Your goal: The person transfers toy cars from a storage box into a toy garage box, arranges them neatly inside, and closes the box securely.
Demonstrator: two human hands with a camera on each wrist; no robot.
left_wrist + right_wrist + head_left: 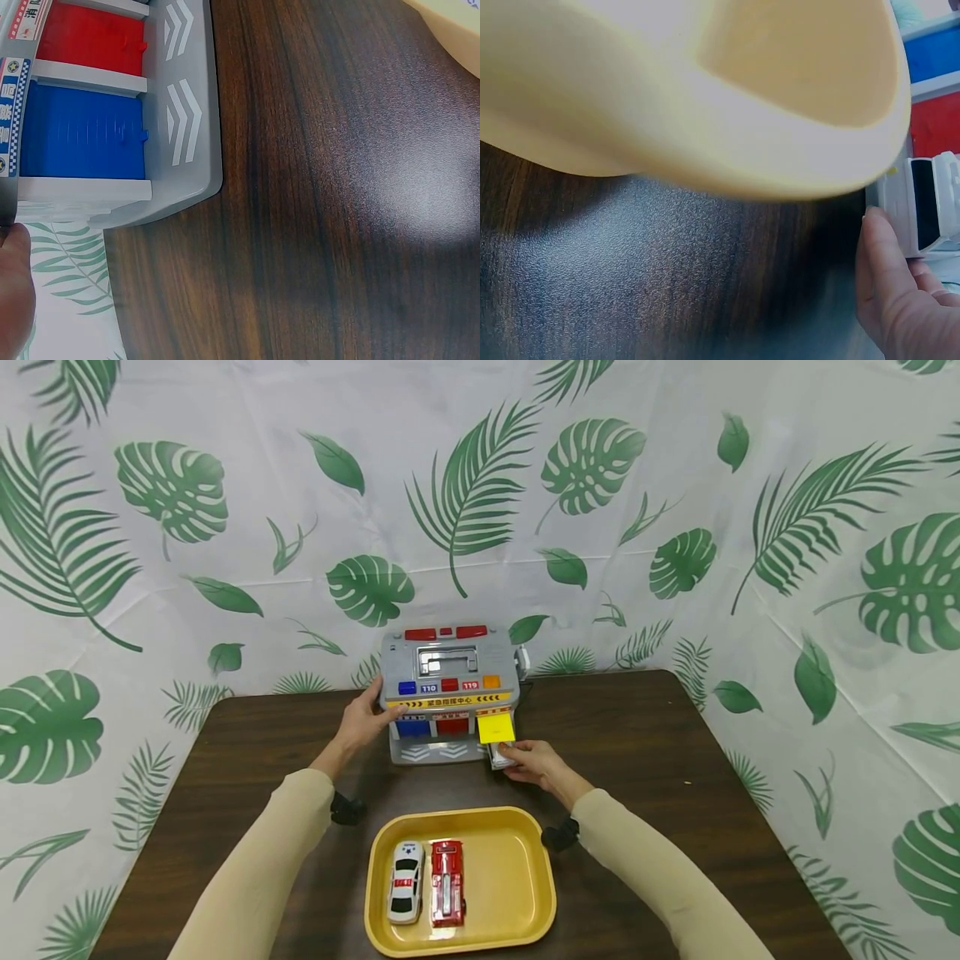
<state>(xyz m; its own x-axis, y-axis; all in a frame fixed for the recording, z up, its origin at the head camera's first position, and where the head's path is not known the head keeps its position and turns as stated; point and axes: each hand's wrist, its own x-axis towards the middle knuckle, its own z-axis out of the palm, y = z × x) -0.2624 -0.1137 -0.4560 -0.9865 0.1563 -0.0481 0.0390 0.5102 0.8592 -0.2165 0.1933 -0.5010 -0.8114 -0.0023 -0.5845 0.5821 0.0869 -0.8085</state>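
A grey toy rescue station (pixel 446 697) stands at the back of the table, with blue and red garage doors down and a yellow door (pixel 496 727) raised. My left hand (pixel 362 724) grips its left side, thumb over the front edge. At the yellow door's bay, my right hand (pixel 542 766) holds a white toy car (pixel 498 755) by its rear, the front part under the door. The right wrist view shows the car's dark window (pixel 925 204) beside my fingers. Only a bit of my left hand (pixel 13 292) shows in the left wrist view.
A yellow tray (pixel 536 933) lies in front of the station, between my forearms. In it are a white toy police car (pixel 406 882) and a red toy fire truck (pixel 447 885). A leaf-print cloth (pixel 465 485) hangs behind the dark wooden table (pixel 637 735).
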